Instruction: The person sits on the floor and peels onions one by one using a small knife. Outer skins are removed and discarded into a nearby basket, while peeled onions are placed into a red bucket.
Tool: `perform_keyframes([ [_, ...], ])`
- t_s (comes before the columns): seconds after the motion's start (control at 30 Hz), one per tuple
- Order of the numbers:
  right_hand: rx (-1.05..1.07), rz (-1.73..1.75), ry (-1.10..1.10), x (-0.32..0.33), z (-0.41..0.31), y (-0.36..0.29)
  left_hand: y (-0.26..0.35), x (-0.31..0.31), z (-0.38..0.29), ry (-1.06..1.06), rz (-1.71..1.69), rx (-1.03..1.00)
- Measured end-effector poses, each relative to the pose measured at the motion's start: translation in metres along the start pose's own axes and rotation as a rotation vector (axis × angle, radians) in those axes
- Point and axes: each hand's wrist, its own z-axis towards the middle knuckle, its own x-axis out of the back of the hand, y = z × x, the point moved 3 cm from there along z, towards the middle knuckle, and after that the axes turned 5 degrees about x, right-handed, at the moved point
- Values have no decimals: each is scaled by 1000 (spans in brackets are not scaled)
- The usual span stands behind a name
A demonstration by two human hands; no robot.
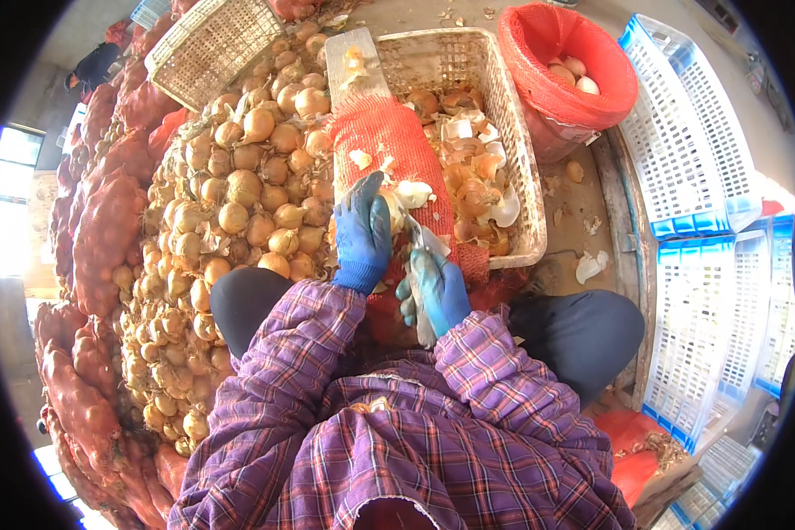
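My left hand (363, 228), in a blue glove, holds a pale onion (393, 207) that is partly hidden behind its fingers. Close by on the right, my right hand (438, 291), also gloved, grips a knife (433, 240); its blade points up towards the onion. Whether the blade touches the onion I cannot tell. Beneath both hands a red mesh sack (397, 142) is draped over a wooden board (352, 83), with white peel scraps (414, 193) on it. The board lies along the left side of a plastic crate (535, 218) holding onion skins (480, 179).
Unpeeled onions (245, 189) are heaped at the left, beside full red mesh sacks (109, 245). An empty-looking basket (215, 50) tilts on the pile. A bucket lined with red mesh (513, 73) holds peeled onions (586, 85). Blue-and-white crates (692, 324) stand at the right.
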Motion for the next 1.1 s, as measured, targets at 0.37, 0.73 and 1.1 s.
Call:
perform_keyframes([
  [0.37,56,-160,-19,6,1,-12,-17,23,14,-297,-88,359],
  [0.73,338,-615,1,2,18,52,-36,19,27,-183,196,59],
  [1.1,326,-61,-49,8,-6,0,-58,20,4,-286,-305,645],
])
